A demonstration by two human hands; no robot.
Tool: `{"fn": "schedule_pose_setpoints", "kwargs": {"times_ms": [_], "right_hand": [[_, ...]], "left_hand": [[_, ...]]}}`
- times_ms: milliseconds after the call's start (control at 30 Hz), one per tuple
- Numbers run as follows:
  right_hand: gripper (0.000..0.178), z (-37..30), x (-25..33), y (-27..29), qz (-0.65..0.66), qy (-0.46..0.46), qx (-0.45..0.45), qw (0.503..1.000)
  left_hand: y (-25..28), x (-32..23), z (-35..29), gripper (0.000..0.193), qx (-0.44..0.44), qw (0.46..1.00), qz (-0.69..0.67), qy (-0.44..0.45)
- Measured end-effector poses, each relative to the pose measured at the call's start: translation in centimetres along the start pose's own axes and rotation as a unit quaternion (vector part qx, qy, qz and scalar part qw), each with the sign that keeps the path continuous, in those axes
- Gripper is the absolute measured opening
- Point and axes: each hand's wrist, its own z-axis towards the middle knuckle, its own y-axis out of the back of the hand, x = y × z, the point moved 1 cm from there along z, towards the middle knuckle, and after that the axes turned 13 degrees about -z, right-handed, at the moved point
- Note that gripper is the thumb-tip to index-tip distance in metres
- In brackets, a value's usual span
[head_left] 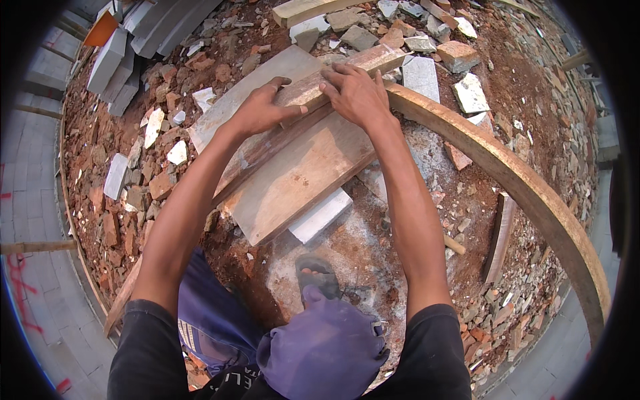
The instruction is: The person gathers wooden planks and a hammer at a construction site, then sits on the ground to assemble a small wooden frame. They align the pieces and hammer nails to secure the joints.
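Black sleeves (437, 353) nearest; wooden beam (308, 92) touching, beneath both hands (359, 98).

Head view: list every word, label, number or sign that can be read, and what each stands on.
Black shirt: pale printed letters, partly hidden; not copied out here.
Grey blocks, left edge: red painted marks, no clear word.
Wooden beam under left hand and right hand: no writing visible.

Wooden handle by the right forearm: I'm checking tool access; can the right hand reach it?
Probably yes, if the right hand leaves the timber: the wooden handle shows an uncovered end.
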Motion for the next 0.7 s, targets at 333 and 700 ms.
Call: {"fn": "schedule_pose_setpoints", "kwargs": {"times_ms": [333,700], "right_hand": [[0.072,-0.4,2.0,0.1,-0.047,-0.011,0.002,0.999],[0.079,-0.2,1.4,-0.1,-0.051,-0.026,-0.017,0.998]], "left_hand": [[-3.0,3.5,-2.2,0.093,-0.083,0.994,0.003,-0.076],[-4.3,1.0,-4.0,0.088,-0.148,0.982,-0.114,0.004]]}}
